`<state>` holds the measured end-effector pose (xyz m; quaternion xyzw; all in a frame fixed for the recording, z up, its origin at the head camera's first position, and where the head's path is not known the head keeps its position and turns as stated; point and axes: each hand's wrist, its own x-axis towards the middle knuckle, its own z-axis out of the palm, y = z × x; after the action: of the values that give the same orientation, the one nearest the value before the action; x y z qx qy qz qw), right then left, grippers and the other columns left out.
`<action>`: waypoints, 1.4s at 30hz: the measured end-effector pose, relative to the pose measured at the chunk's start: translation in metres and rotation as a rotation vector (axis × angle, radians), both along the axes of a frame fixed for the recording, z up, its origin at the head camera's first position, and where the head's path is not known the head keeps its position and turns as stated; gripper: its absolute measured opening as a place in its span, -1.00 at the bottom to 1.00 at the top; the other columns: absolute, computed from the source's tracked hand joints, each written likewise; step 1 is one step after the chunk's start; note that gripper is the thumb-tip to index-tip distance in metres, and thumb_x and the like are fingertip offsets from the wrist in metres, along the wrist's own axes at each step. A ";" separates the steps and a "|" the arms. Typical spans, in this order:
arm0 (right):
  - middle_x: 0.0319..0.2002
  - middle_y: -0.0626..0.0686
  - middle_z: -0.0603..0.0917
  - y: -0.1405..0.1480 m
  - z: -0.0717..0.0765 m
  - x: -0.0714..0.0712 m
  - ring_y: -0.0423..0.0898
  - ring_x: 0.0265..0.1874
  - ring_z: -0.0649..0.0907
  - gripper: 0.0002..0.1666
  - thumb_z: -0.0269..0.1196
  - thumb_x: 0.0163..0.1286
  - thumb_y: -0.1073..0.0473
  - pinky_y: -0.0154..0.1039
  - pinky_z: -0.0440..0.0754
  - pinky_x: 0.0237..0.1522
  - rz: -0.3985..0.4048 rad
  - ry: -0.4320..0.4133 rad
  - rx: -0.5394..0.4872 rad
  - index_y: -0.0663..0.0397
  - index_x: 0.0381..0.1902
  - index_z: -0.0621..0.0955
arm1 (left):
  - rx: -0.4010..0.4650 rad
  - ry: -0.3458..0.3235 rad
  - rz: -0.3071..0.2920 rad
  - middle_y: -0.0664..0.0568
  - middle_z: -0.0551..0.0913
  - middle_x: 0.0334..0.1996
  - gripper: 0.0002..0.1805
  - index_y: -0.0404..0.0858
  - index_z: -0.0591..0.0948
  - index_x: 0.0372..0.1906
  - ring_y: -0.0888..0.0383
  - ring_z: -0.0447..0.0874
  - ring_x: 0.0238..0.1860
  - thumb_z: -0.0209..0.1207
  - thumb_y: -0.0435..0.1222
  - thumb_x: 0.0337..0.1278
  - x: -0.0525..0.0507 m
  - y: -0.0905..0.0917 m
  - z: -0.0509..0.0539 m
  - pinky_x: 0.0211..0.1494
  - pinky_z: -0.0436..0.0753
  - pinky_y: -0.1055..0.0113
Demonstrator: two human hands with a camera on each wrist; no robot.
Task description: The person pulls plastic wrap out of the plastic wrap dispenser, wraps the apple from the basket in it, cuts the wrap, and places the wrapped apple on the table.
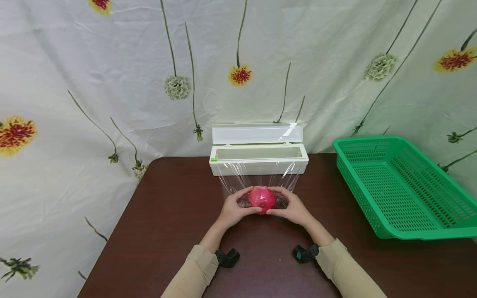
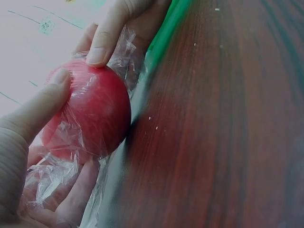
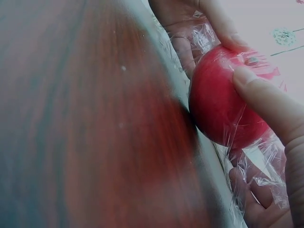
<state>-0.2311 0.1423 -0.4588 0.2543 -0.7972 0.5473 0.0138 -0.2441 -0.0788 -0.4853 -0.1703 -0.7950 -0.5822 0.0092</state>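
Note:
A red apple (image 1: 261, 198) is held between both hands, with clear cling film (image 1: 238, 179) stretched over it. The left hand (image 1: 234, 210) grips its left side, thumb in front and fingers beyond. From the other side the right hand (image 1: 293, 209) grips it the same way. Both wrist views show the thumbs pressing film against the apple (image 2: 102, 111), and crumpled film (image 3: 266, 164) bunched around the fingers. The film runs back to a white dispenser box (image 1: 261, 167), whose lid (image 1: 257, 133) stands raised. The fingertips behind the apple are partly hidden.
A green plastic basket (image 1: 387, 221) stands on the right of the dark brown table (image 1: 167, 231). Behind the table hangs a white flowered cloth (image 1: 134, 62). A small green piece (image 1: 214, 159) sits at the box's left end.

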 end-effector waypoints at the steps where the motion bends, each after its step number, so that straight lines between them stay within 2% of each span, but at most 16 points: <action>1: 0.11 0.23 0.53 0.000 0.000 0.000 0.15 0.05 0.56 -0.24 0.47 -0.02 0.34 0.02 0.53 0.05 0.001 0.000 -0.001 0.25 0.17 0.44 | -0.003 -0.004 0.001 -0.03 0.56 0.09 -0.22 -0.15 0.49 0.23 0.04 0.54 0.02 0.48 -0.12 -0.24 0.000 0.000 0.000 0.02 0.58 0.18; 8: 0.09 0.21 0.55 0.002 -0.002 0.000 0.12 -0.01 0.60 -0.23 0.47 -0.01 0.31 -0.06 0.57 0.00 -0.016 -0.035 0.017 0.20 0.20 0.45 | -0.022 0.000 0.018 -0.05 0.58 0.07 -0.24 -0.18 0.50 0.21 0.06 0.57 -0.02 0.48 -0.10 -0.23 0.000 0.000 0.000 0.00 0.59 0.19; 19: 0.11 0.21 0.54 0.003 0.000 0.001 0.15 0.05 0.56 -0.26 0.45 0.03 0.26 0.01 0.53 0.05 -0.041 -0.053 0.066 0.19 0.21 0.46 | 0.033 -0.043 -0.006 -0.10 0.61 0.00 -0.24 -0.30 0.52 0.17 0.07 0.64 -0.10 0.47 -0.08 -0.23 0.000 -0.001 -0.002 -0.07 0.62 0.27; 25: 0.09 0.20 0.55 0.003 0.006 0.003 0.16 0.04 0.56 -0.29 0.44 0.07 0.21 0.04 0.52 0.04 -0.045 -0.058 0.092 0.17 0.21 0.47 | -0.004 -0.038 0.016 -0.10 0.62 -0.01 -0.31 -0.29 0.54 0.13 0.05 0.64 -0.10 0.46 -0.10 -0.19 0.001 -0.001 0.000 -0.07 0.63 0.25; 32: 0.08 0.20 0.56 0.003 0.006 0.003 0.13 0.04 0.56 -0.33 0.41 0.12 0.22 -0.03 0.55 0.02 -0.029 -0.073 0.099 0.20 0.21 0.47 | -0.013 -0.064 0.032 -0.16 0.62 -0.04 -0.39 -0.32 0.56 0.09 -0.01 0.64 -0.10 0.43 -0.15 -0.12 0.001 -0.001 -0.001 -0.10 0.64 0.19; 42: 0.04 0.20 0.58 0.003 0.007 0.004 0.09 -0.04 0.59 -0.38 0.39 0.15 0.19 -0.10 0.58 -0.05 -0.043 -0.091 0.120 0.17 0.18 0.50 | -0.088 -0.056 0.058 -0.06 0.67 -0.20 -0.41 -0.29 0.63 -0.01 0.10 0.65 -0.23 0.40 0.01 -0.12 0.001 -0.001 -0.001 -0.24 0.65 0.30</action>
<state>-0.2271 0.1452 -0.4518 0.2121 -0.8338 0.5091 -0.0259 -0.2432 -0.0799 -0.4861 -0.1312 -0.8244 -0.5506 -0.0039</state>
